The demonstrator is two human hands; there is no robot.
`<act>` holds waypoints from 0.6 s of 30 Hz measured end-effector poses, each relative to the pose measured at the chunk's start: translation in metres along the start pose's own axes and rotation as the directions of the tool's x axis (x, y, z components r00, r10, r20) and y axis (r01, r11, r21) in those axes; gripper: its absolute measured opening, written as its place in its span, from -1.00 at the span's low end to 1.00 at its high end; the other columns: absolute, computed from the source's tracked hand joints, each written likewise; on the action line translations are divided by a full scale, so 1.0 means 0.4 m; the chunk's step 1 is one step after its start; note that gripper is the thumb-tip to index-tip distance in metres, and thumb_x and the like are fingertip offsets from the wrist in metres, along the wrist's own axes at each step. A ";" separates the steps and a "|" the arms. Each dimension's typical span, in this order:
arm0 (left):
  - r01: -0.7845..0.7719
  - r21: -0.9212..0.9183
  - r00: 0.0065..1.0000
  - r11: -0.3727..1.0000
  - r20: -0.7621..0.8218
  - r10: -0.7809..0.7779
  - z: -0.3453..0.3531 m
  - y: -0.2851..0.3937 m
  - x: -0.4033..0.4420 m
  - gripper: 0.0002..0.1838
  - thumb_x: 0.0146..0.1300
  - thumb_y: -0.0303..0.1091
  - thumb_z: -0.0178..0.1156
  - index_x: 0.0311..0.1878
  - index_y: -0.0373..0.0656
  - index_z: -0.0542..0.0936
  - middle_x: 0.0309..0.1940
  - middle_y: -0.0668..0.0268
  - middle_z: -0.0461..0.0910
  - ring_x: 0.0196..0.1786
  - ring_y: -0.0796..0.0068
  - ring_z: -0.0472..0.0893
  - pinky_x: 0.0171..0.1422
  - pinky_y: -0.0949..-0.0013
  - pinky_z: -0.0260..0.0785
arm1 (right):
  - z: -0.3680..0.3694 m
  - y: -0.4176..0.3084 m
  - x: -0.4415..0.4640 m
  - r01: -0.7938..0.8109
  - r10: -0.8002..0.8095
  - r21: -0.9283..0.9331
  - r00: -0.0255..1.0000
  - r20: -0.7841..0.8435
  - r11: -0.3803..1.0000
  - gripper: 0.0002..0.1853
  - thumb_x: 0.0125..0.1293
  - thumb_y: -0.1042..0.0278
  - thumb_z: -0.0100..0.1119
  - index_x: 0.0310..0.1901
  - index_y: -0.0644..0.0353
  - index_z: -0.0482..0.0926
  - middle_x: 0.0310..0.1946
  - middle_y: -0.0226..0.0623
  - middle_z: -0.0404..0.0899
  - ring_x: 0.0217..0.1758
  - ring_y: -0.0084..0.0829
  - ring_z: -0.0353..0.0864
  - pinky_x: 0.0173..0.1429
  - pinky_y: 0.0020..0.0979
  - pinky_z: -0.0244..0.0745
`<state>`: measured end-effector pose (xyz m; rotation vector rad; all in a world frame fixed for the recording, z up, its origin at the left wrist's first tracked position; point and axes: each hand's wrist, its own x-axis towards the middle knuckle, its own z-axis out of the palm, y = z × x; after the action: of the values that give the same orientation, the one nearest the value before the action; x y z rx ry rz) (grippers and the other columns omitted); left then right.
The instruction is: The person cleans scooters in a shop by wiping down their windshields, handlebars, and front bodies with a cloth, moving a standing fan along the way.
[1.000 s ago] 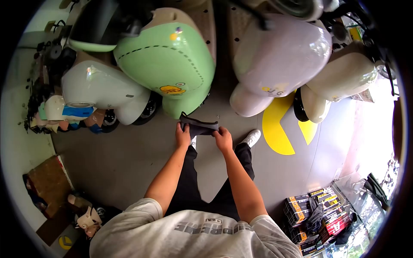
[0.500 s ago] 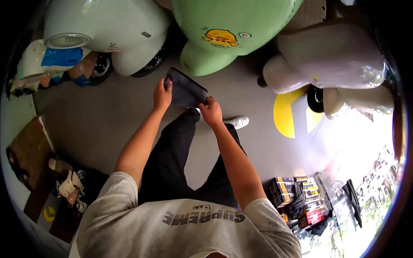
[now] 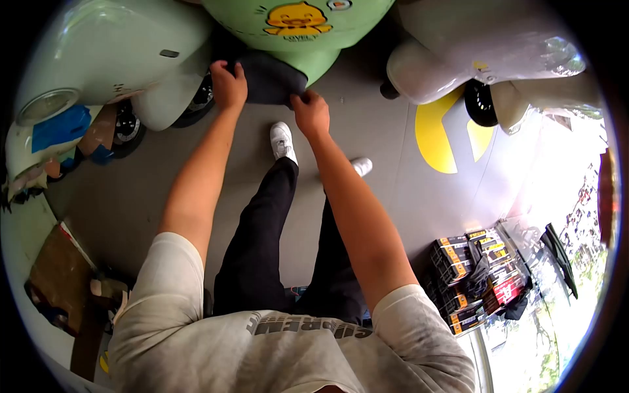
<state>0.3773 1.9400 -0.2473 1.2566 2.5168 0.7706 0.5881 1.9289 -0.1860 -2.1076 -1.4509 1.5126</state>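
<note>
A thin, dark grey mat (image 3: 274, 80) is stretched between my two hands at the lower end of a green scooter body (image 3: 327, 29). My left hand (image 3: 229, 86) grips its left edge, with the fingers partly hidden. At the lower right corner, my right hand (image 3: 312, 114) pinches the mat. The mat overlaps the lower left of the green body in this view; whether it touches it I cannot tell. A yellow duck sticker (image 3: 298, 19) is on the green body.
A pale scooter (image 3: 131, 56) stands at left, and a greyish one (image 3: 458, 59) at right. Stacked boxes (image 3: 468, 278) lie at lower right by the bright doorway. A brown board (image 3: 59, 272) leans at left. Yellow floor marking (image 3: 434, 141) shows on the right.
Both hands have carried the mat forward, up to the green scooter body. My feet have stepped forward, and the scooters appear nearer.
</note>
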 end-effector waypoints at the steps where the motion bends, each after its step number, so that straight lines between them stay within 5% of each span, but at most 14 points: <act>1: -0.088 -0.014 0.996 0.996 0.021 0.089 0.031 -0.020 0.019 -0.63 0.29 -0.18 0.32 0.01 -0.22 0.49 -0.04 -0.05 0.56 0.03 -0.14 0.57 0.12 0.01 0.43 | 0.015 0.016 0.026 -0.021 0.024 0.043 0.998 -0.065 0.999 -0.56 0.22 0.01 0.24 -0.17 0.31 0.68 -0.19 0.07 0.72 -0.03 0.07 0.69 0.09 -0.09 0.55; 3: -0.351 0.172 0.936 0.921 0.109 0.336 0.072 -0.035 0.015 -0.48 0.26 -0.03 0.33 0.12 -0.21 0.54 0.05 -0.03 0.53 0.11 -0.16 0.50 0.18 -0.01 0.41 | 0.032 0.046 0.065 -0.102 0.116 0.109 0.984 -0.134 0.989 -0.56 0.22 0.01 0.26 -0.14 0.29 0.69 -0.18 0.06 0.73 -0.01 0.05 0.70 0.11 -0.10 0.55; 8: -0.403 0.452 0.913 0.796 0.260 0.315 0.085 0.076 -0.098 0.16 0.00 0.43 0.37 0.41 -0.38 0.34 0.27 -0.06 0.36 0.28 -0.05 0.39 0.31 -0.12 0.29 | 0.029 0.078 0.081 -0.083 0.112 0.282 0.990 -0.090 0.956 -0.62 0.25 0.09 0.28 -0.08 0.26 0.69 -0.17 0.02 0.73 -0.02 0.03 0.71 0.11 -0.12 0.55; 9: -0.414 0.447 0.908 0.793 0.269 0.322 0.091 0.091 -0.101 0.16 0.00 0.43 0.37 0.41 -0.38 0.34 0.27 -0.06 0.36 0.28 -0.05 0.39 0.31 -0.12 0.29 | 0.045 0.100 0.086 0.021 0.014 0.262 0.991 -0.130 0.965 -0.63 0.32 0.12 0.24 -0.11 0.31 0.68 -0.26 -0.09 0.76 -0.20 -0.27 0.78 -0.03 -0.29 0.58; 11: -0.310 0.475 0.932 0.823 0.324 0.164 0.103 0.102 -0.100 0.38 -0.10 0.49 0.40 0.50 -0.50 0.12 0.40 -0.15 0.27 0.40 -0.12 0.32 0.41 -0.11 0.23 | 0.049 0.118 0.077 0.050 -0.020 0.302 0.995 -0.099 0.952 -0.65 0.33 0.18 0.22 -0.06 0.33 0.66 -0.23 -0.13 0.75 -0.22 -0.31 0.76 -0.02 -0.33 0.58; 17: -0.394 0.360 0.911 0.846 0.273 0.309 0.196 -0.004 -0.055 0.53 -0.17 0.52 0.41 0.55 -0.51 -0.08 0.54 -0.38 -0.06 0.60 -0.27 0.03 0.57 -0.13 0.10 | 0.037 0.274 -0.026 -0.106 0.070 0.565 0.994 0.086 0.818 -0.69 0.41 0.29 0.12 -0.02 0.40 0.61 -0.24 -0.16 0.71 -0.21 -0.39 0.68 -0.02 -0.36 0.57; 18: -0.336 0.381 0.920 0.861 0.327 0.214 0.175 0.033 -0.045 0.53 -0.20 0.51 0.44 0.54 -0.51 -0.05 0.51 -0.43 -0.05 0.57 -0.31 0.05 0.55 -0.13 0.13 | 0.043 0.322 -0.051 -0.160 0.104 0.574 0.986 0.130 0.803 -0.69 0.41 0.29 0.11 -0.02 0.40 0.61 -0.25 -0.17 0.71 -0.20 -0.39 0.68 -0.01 -0.36 0.57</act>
<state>0.4265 1.9569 -0.2990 1.7607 2.3722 0.0554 0.6516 1.8406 -0.2600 -1.7934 -0.7141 1.8299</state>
